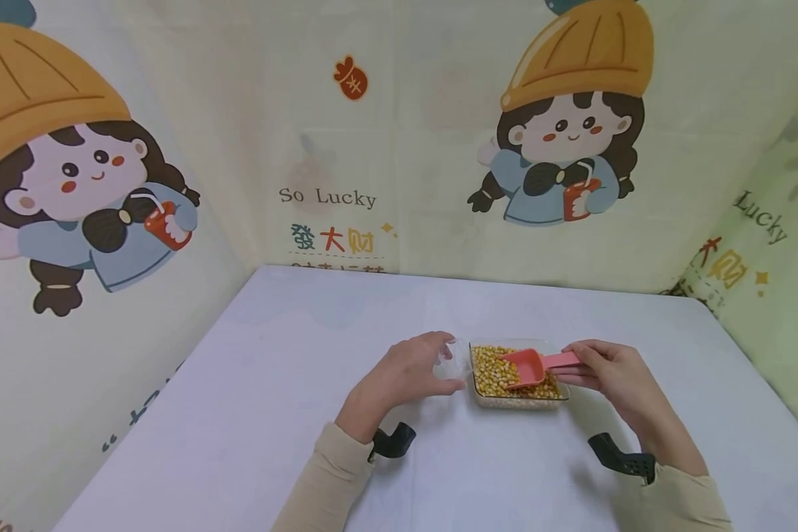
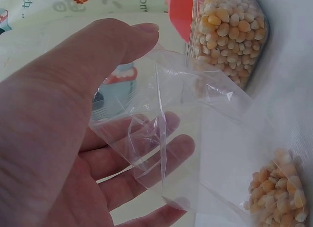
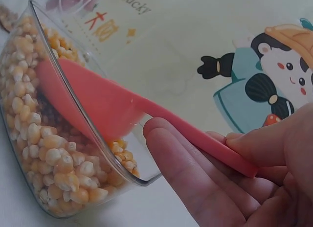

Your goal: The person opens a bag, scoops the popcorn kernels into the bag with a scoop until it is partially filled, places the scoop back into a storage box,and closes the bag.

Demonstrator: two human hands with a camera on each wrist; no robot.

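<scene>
My left hand (image 1: 412,373) holds a clear plastic bag (image 1: 457,358) by its upper part, thumb and spread fingers curving around it. In the left wrist view, a small heap of corn kernels (image 2: 279,192) lies low in the bag (image 2: 215,85). Just right of the bag stands a rectangular glass container (image 1: 522,403) of yellow corn kernels (image 1: 495,369). My right hand (image 1: 612,373) pinches the handle of a pink scoop (image 1: 532,363), whose bowl rests in the kernels. In the right wrist view, the container's glass wall partly covers the scoop (image 3: 93,100).
A white-covered table (image 1: 319,325) lies under everything. Cloth walls (image 1: 439,244) printed with cartoon figures and lettering rise at the back and sides. Black wrist mounts (image 1: 395,441) sit under both wrists.
</scene>
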